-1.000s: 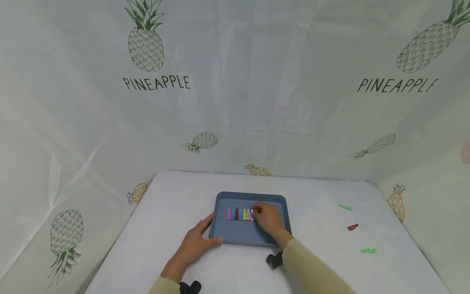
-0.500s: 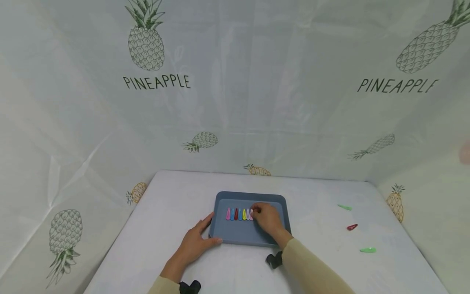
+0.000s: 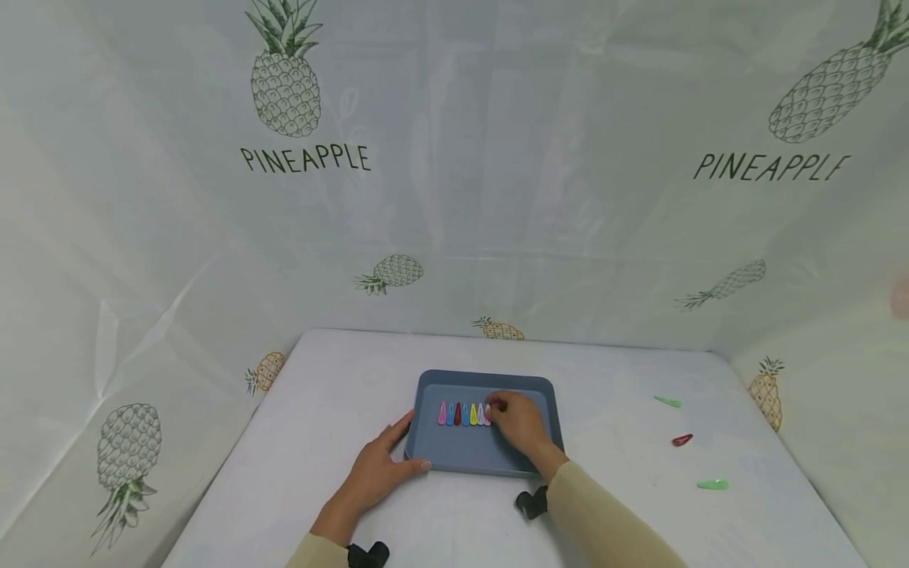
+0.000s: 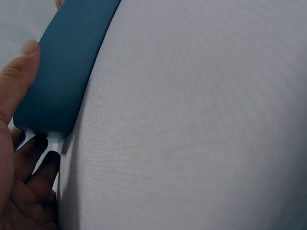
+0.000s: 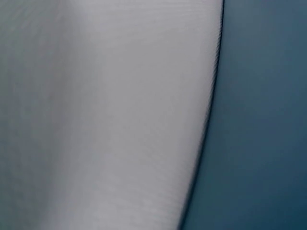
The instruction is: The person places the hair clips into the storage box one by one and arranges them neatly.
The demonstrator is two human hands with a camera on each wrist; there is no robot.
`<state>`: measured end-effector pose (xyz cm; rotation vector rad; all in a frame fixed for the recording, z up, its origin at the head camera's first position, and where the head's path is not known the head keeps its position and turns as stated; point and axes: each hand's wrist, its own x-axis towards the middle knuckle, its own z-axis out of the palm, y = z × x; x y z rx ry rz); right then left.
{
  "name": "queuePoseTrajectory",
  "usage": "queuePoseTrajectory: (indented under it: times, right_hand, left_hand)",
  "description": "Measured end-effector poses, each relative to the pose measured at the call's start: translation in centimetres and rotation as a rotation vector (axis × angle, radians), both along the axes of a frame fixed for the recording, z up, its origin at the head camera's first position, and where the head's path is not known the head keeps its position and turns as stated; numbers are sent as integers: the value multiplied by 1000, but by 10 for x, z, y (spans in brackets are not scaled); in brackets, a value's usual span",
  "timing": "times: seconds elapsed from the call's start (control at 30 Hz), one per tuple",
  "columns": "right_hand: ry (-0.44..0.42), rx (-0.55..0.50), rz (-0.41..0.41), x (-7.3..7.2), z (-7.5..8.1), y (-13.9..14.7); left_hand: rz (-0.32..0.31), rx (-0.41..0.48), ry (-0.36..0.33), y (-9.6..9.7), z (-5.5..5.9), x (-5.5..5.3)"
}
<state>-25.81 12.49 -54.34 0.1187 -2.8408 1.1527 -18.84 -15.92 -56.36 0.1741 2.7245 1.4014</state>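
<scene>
A blue-grey tray (image 3: pixel 454 454) lies on the white table, with a side-by-side row of colourful snap hair clips in it. My left hand (image 3: pixel 375 473) rests against the tray's near left corner, thumb along the front edge and fingers at the left side. The left wrist view shows the thumb (image 4: pixel 29 55) against the tray wall. Over the right end of the row, my right hand (image 3: pixel 521 422) pinches a pale pink hair clip (image 3: pixel 488 415), partly covered by its fingertips. Beside that one are a pale lilac clip (image 3: pixel 480 415) and a yellow clip (image 3: pixel 473 415).
On the table right of the tray lie a green hair clip (image 3: pixel 667 401), a dark red hair clip (image 3: pixel 682 440) and another green hair clip (image 3: pixel 712 484). A pineapple-print curtain (image 3: pixel 533 197) hangs behind and at both sides. The right wrist view shows only table and tray.
</scene>
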Motion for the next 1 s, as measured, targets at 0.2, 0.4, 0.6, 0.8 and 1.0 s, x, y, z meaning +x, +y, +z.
queuePoseTrajectory:
  times: [0.2, 0.4, 0.6, 0.8, 1.0]
  right_hand:
    - [-16, -28, 3, 1, 1, 1]
    - [-17, -64, 12, 4, 6, 3]
    - [16, -98, 30, 7, 12, 4]
    - [27, -114, 34, 10, 17, 7]
    - [26, -132, 23, 13, 25, 9]
  left_hand:
    - [2, -1, -1, 0, 1, 0]
    - [-1, 8, 1, 0, 1, 1]
    - [-1, 8, -3, 0, 2, 0]
    - [-3, 15, -10, 0, 3, 0]
    - [-3, 22, -8, 0, 3, 1]
